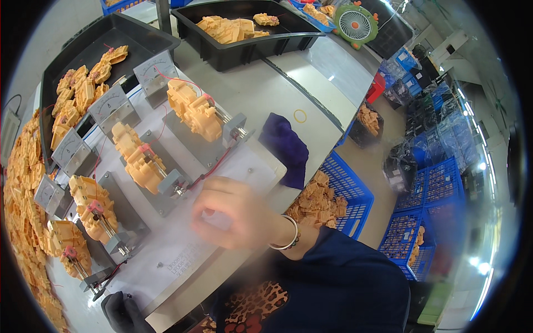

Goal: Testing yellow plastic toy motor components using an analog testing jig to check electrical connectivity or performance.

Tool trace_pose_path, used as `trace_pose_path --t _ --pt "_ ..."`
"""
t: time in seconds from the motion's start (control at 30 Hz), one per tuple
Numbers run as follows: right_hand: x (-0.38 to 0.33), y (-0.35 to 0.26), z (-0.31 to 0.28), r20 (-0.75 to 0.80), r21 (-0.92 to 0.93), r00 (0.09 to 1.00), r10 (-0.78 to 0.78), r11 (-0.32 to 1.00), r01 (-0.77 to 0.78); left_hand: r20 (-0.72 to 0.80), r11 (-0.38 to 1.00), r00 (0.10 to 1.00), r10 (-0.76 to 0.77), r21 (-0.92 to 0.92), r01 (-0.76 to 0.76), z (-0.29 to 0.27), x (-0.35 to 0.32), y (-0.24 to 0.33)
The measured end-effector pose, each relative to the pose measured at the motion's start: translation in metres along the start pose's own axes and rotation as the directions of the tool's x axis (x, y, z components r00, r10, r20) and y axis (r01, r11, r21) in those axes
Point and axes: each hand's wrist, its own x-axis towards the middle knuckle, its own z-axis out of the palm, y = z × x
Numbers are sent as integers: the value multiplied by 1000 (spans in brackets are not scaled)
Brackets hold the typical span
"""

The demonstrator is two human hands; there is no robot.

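While my right hand [236, 213] hovers blurred over the white test board [244, 172] near the worktop's front edge, I cannot tell its grip, the nearest orange gearbox [143, 161] clamped just beside it.

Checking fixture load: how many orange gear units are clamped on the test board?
4. They sit in a diagonal row: far one, next, third, and nearest the left edge. None looks hidden; the blurred hand covers only bare board.

Counts: 4 orange housings [195, 114] on test fixtures, 4 analogue meters [112, 105], 2 black trays [244, 47], 1 purple cloth [284, 145], 1 green fan [355, 25], 1 yellow rubber band [300, 115].
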Motion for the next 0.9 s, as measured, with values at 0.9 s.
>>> trace_pose_path --t 0.9 --pt "-1 0 0 25 -37 1000 10 999 -10 3 993 999 -53 110 53 5 0 -4"
